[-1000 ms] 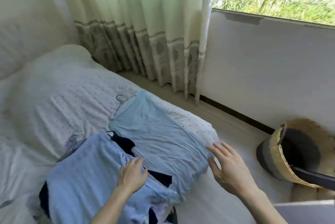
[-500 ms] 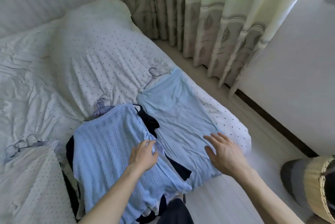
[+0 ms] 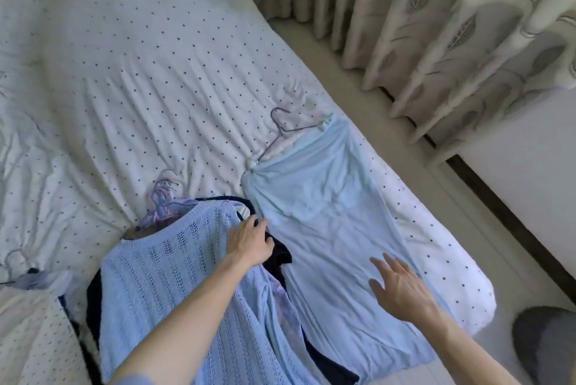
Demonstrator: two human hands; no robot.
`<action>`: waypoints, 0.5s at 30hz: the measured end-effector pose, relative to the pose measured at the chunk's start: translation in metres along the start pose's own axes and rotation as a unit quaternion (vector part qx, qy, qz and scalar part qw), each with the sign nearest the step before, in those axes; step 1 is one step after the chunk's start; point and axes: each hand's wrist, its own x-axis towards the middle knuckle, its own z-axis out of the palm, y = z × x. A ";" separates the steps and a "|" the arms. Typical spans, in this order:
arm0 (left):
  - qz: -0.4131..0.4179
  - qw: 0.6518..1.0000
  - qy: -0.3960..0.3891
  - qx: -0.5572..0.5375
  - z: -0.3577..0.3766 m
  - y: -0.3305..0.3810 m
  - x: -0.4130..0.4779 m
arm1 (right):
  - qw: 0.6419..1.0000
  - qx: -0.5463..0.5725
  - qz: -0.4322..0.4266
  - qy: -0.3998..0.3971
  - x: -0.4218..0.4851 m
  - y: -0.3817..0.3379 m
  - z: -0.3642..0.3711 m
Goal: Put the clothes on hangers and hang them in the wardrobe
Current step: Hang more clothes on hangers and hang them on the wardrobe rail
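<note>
View from above of a bed (image 3: 140, 73) covered in white fabric with small dark dots. Two bare forearms reach in from the bottom edge.

A smooth light blue garment (image 3: 327, 222) lies flat along the right side of the bed. Its top end is gathered on a thin wire hanger (image 3: 282, 130), whose hook points away from the viewer. Just left of it, a knitted light blue sweater (image 3: 174, 275) lies on top of a dark navy garment (image 3: 280, 255), which shows in the gap between the two blue pieces. A bunch of hangers (image 3: 163, 194) in purple and pale tones sticks out from under the sweater's neckline.

The left hand (image 3: 249, 243) rests on the right edge of the sweater, back of the hand up, with its fingers bent down onto the navy fabric (their tips are hidden, so it is unclear whether they grip anything). The right hand (image 3: 402, 291) is over the lower half of the smooth blue garment, palm down and fingers spread straight; whether it touches the cloth cannot be told.

To the right of the bed is a pale floor (image 3: 436, 182). Beyond it hangs a pleated curtain (image 3: 436, 26) with a leaf pattern.
</note>
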 end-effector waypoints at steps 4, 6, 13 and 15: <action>-0.021 1.000 0.002 -0.021 -0.018 -0.015 0.086 | 1.000 -0.011 0.026 -0.011 0.052 -0.008 0.007; -0.044 0.998 0.011 -0.050 -0.022 -0.021 0.125 | 0.999 -0.006 0.040 -0.021 0.072 -0.012 0.020; -0.116 0.971 0.019 -0.208 -0.018 -0.042 0.206 | 0.996 -0.007 0.064 -0.064 0.092 -0.005 0.061; -0.126 0.947 0.015 -0.294 -0.016 -0.042 0.215 | 0.996 -0.008 0.062 -0.063 0.094 -0.002 0.065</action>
